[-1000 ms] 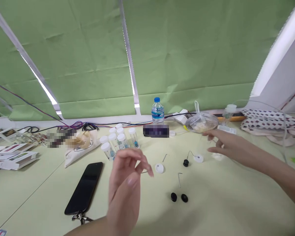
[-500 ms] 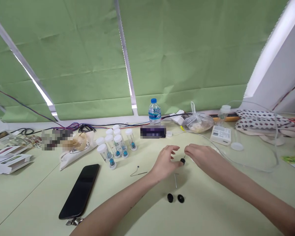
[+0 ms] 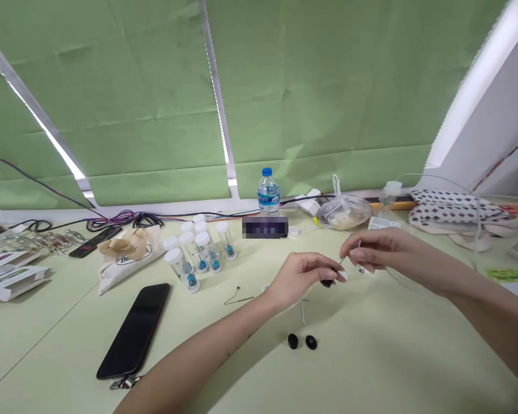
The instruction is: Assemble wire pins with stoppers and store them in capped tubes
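My left hand (image 3: 300, 277) pinches a small black round piece (image 3: 327, 283) between thumb and fingers, with a whitish spot beside it that I cannot make out. Close by on the right, my right hand (image 3: 382, 250) has its fingers closed on a thin bent metal wire (image 3: 342, 260), one end of which points at the black piece. A small bluish tip (image 3: 361, 270) shows under those fingers. On the table below lie a thin metal rod (image 3: 303, 313) and two black round caps (image 3: 292, 341). Another bent wire (image 3: 237, 298) with a dark tip lies to the left.
Several clear tubes (image 3: 191, 280) with white lids and blue contents stand left of centre. A black phone (image 3: 133, 330) lies at front left, near a cloth pouch (image 3: 129, 259). At the back are a water bottle (image 3: 268, 192), a plastic bag (image 3: 344, 211) and cables.
My right hand has moved right and turned, now showing the bent wire in its fingers. My left hand has shifted slightly right with the black piece. The view has shifted slightly.
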### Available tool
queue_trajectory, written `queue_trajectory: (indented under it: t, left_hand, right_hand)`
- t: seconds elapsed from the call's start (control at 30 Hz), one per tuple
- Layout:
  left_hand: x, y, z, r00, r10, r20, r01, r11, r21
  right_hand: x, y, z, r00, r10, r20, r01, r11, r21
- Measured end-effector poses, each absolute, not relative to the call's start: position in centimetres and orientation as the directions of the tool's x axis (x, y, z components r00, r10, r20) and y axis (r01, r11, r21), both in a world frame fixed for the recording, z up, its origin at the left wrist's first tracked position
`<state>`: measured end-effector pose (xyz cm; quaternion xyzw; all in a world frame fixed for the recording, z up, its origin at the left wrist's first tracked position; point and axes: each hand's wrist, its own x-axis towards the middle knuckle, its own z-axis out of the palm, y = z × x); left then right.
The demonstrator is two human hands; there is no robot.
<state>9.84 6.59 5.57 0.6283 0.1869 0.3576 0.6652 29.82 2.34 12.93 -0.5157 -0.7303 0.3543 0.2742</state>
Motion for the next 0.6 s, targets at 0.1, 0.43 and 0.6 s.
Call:
queue_trajectory:
  t: [0.1,0.43,0.6]
  left_hand:
    - [10.8,7.4,5.4,0.538,0.8,0.267,-0.331,-0.091,0.939]
    - [16.3,9.5,0.7,0.576,0.783,0.234,0.063,-0.329,0.942]
    - [15.1,8.5,2.2,0.627,0.712,0.315,0.03,-0.426,0.904]
  right_hand:
    - [30.5,2.2,13.2,-0.152,0.974,0.167,0.555,0.224,-0.801]
    - [31.1,1.4,14.2,0.17,0.894,0.415,0.664,0.207,-0.719]
    - [31.4,1.3,13.9,0.2,0.821,0.535,0.758,0.217,-0.616]
